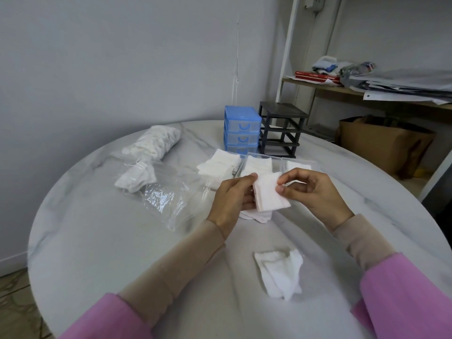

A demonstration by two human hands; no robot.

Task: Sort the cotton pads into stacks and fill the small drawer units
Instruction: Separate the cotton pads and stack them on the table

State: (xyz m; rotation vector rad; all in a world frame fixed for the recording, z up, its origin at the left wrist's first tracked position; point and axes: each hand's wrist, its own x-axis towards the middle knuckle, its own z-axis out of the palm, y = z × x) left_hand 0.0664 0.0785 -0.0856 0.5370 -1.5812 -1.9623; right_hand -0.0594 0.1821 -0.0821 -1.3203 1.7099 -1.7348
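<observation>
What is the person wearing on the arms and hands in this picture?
Both hands, the left hand and the right hand, are bare: no gloves, rings or watch show. Each arm has two layers: a close-fitting beige inner sleeve that reaches the wrist, and a looser pink outer sleeve that ends partway up the forearm.

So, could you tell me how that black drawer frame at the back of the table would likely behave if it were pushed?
The black drawer frame stands without drawers, all open slots, so it is probably light and would slide easily on the smooth table. Being taller than wide, it might tip if pushed near its top. It stands close beside the blue drawer unit, which a sideways shove could nudge.
</observation>
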